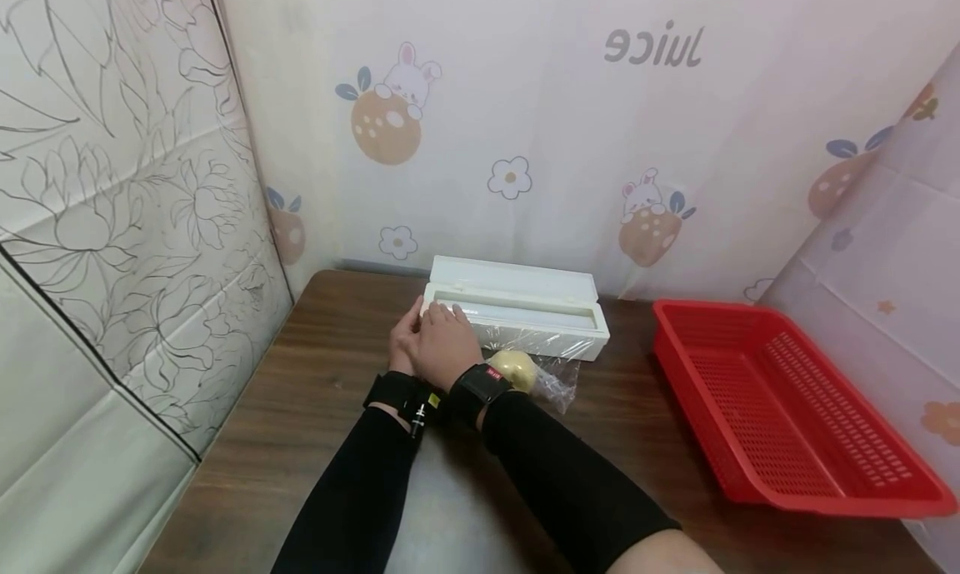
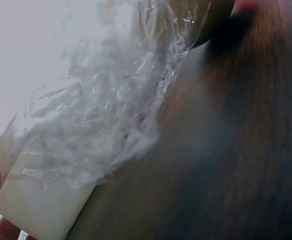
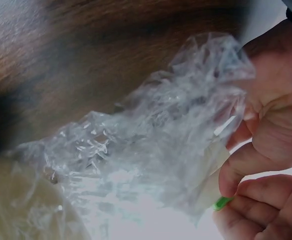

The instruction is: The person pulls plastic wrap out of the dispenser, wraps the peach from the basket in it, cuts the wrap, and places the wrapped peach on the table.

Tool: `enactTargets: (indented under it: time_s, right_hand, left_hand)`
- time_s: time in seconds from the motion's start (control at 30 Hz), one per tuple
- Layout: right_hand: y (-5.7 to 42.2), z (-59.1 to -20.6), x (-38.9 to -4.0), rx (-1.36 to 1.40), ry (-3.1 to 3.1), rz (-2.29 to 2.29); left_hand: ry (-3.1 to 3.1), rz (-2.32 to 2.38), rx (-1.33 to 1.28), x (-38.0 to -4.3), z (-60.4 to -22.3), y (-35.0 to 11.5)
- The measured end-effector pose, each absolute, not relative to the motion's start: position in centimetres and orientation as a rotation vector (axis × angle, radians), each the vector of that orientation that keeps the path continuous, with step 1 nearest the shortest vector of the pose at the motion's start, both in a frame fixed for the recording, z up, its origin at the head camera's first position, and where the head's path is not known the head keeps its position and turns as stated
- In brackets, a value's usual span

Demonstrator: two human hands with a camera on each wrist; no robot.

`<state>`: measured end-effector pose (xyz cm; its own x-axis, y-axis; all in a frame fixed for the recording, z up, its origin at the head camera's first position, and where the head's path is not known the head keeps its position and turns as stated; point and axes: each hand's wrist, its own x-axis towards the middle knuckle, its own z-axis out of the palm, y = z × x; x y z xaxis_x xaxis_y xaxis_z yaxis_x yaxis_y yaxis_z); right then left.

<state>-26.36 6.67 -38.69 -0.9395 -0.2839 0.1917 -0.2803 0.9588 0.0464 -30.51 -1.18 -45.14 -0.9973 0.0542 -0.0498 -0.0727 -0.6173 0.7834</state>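
head view: left hand [image 1: 402, 345] and right hand [image 1: 448, 349] meet at the left end of the white box [image 1: 517, 282]; i can't tell whether either grip is clamped. left wrist: clear film [image 2: 101, 110] drapes the box. right wrist: hands touch a green piece [image 3: 221, 203].

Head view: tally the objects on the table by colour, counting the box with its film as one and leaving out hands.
White: 1, cling film dispenser box
Red: 1, perforated plastic basket
Pale yellow: 1, round fruit
Total: 3
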Motion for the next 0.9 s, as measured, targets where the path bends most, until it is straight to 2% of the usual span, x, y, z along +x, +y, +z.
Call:
enactTargets:
  time_s: [0.57,0.9]
  right_hand:
    - [7.9,-38.1,-26.3,0.482,-2.905,-0.143]
    - [8.4,-38.2,-26.8,0.493,-2.92,-0.158]
  left_hand:
    - [1.316,2.744,-0.078,-30.8,-45.1,-1.0]
    - [1.925,2.534,-0.046,-30.7,-45.3,-1.2]
